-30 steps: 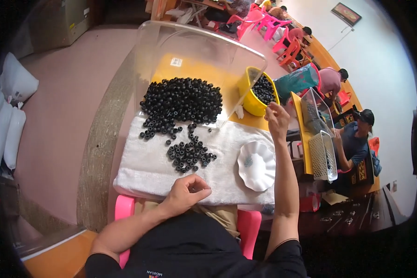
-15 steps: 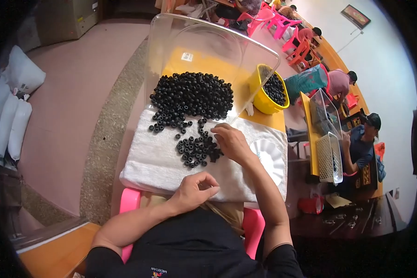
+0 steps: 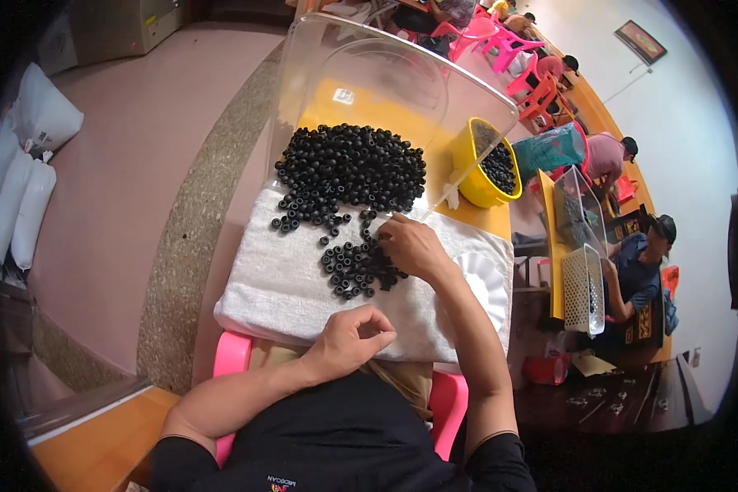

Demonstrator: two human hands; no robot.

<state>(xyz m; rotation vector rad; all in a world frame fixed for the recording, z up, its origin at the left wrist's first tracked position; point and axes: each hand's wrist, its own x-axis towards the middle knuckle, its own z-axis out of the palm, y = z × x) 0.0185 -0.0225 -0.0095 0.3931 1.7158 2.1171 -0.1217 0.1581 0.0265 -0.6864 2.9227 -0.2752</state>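
Observation:
Small round black parts with holes, like beads, lie in a large heap (image 3: 354, 168) that starts in a clear plastic bin tipped on its side (image 3: 467, 78). A smaller pile (image 3: 354, 269) rests nearer me on a white towel (image 3: 262, 279). My right hand (image 3: 414, 248) is at the right edge of the smaller pile, fingers bent down and drawn together; what they hold, if anything, is hidden. My left hand (image 3: 351, 338) hovers by the towel's front edge, thumb and fingers curled into a ring. Anything in its fingertips is too small to make out.
A yellow tub (image 3: 477, 195) of black parts stands right of the bin. Beside my right forearm lies a white scalloped dish (image 3: 482, 287). To the right, a co-worker (image 3: 638, 262) sits behind a white perforated basket (image 3: 584, 291). White sacks (image 3: 34, 213) stand at far left.
My right hand's fingers have curled down closer to the small pile. The left hand keeps nearly the same pose, and the whole view has shifted slightly.

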